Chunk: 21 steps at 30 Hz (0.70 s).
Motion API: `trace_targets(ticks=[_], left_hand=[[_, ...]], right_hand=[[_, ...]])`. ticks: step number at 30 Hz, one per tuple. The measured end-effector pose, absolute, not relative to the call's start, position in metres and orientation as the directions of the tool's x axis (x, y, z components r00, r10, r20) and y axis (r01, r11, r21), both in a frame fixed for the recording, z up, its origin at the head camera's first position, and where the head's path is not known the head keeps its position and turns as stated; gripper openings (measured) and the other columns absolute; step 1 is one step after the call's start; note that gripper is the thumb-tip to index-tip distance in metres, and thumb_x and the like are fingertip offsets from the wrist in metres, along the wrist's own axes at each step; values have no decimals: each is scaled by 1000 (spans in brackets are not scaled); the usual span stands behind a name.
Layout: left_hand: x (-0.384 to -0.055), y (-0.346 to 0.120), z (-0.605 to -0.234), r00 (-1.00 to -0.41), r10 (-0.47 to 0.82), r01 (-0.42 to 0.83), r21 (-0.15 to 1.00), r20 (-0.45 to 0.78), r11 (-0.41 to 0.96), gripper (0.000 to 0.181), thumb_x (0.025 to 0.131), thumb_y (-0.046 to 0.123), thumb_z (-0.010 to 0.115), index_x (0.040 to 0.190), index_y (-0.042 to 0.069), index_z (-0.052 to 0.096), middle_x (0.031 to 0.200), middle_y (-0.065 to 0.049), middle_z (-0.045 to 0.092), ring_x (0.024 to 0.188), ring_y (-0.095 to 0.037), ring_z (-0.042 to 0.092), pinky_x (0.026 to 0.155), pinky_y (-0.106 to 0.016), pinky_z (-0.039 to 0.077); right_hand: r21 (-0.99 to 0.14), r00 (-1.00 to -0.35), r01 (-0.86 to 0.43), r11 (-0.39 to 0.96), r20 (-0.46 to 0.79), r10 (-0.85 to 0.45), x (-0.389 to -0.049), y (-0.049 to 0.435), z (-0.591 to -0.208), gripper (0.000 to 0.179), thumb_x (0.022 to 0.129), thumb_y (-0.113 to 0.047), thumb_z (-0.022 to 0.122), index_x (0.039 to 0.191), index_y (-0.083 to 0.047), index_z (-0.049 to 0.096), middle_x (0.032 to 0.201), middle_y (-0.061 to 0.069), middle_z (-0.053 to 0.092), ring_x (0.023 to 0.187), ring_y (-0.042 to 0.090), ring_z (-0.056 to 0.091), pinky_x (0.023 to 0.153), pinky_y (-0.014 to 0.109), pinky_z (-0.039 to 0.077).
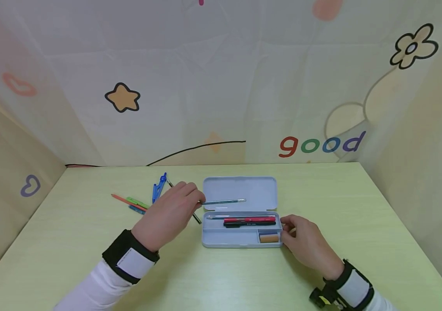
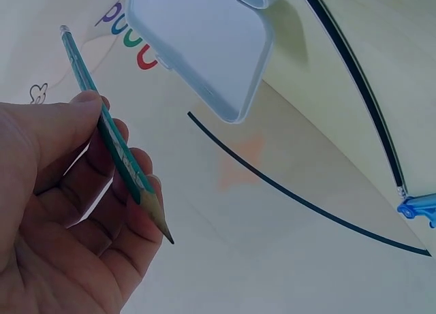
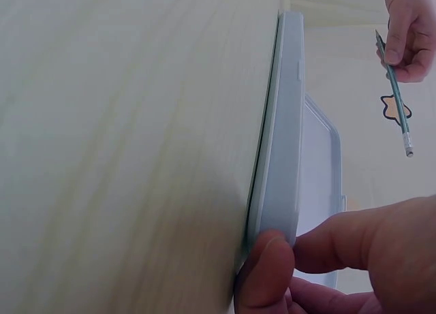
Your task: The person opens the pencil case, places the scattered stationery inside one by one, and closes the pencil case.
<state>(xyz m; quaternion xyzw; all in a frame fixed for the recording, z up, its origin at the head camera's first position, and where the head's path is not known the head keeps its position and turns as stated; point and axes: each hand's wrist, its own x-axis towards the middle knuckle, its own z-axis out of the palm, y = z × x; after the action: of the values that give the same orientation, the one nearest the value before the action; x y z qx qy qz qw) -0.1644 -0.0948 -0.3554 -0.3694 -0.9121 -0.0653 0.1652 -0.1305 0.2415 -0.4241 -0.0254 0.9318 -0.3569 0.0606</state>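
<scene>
A sharpened teal pencil (image 2: pixel 122 154) is pinched between the thumb and fingers of my left hand (image 1: pixel 172 211). Its eraser end points right, over the lid (image 1: pixel 240 188) of a pale blue pencil case (image 1: pixel 226 237) in the head view. The case lies open, lid folded back. My right hand (image 1: pixel 306 239) grips the case's right end, thumb and fingers at its corner in the right wrist view. Inside the long compartment are a clear-looking slim stick (image 1: pixel 217 217), a red pen (image 1: pixel 260 219) and a black pen (image 1: pixel 252 224). An eraser (image 1: pixel 269 238) sits in the small front compartment.
A dark pencil (image 1: pixel 197 218) lies partly hidden beneath my left hand. Beyond it is a blue compass (image 1: pixel 159 188). Orange (image 1: pixel 121 199), green (image 1: pixel 137 202) and blue (image 1: pixel 137 209) sticks lie together at the left. A printed cloth hangs behind the table.
</scene>
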Motion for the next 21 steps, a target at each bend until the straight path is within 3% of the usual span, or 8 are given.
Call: trace_targets(ticks=[10, 21], left_hand=[[-166, -79, -354, -684, 666, 704, 29, 299, 710, 24, 89, -3, 83, 108, 9, 74, 104, -3, 67, 94, -21, 59, 89, -30, 56], [-171, -61, -360, -668, 691, 725, 35, 275, 687, 22, 92, -3, 80, 109, 9, 74, 104, -3, 68, 95, -20, 58, 91, -30, 55]], right_hand=[[-669, -991, -4, 743, -95, -91, -131, 241, -424, 33, 98, -4, 66, 130, 8, 65, 98, 6, 63, 86, 20, 59, 78, 36, 55], [-668, -991, 6, 744, -106, -87, -130, 242, -423, 34, 99, -4, 66, 131, 8, 65, 98, 6, 64, 87, 21, 59, 79, 36, 56]])
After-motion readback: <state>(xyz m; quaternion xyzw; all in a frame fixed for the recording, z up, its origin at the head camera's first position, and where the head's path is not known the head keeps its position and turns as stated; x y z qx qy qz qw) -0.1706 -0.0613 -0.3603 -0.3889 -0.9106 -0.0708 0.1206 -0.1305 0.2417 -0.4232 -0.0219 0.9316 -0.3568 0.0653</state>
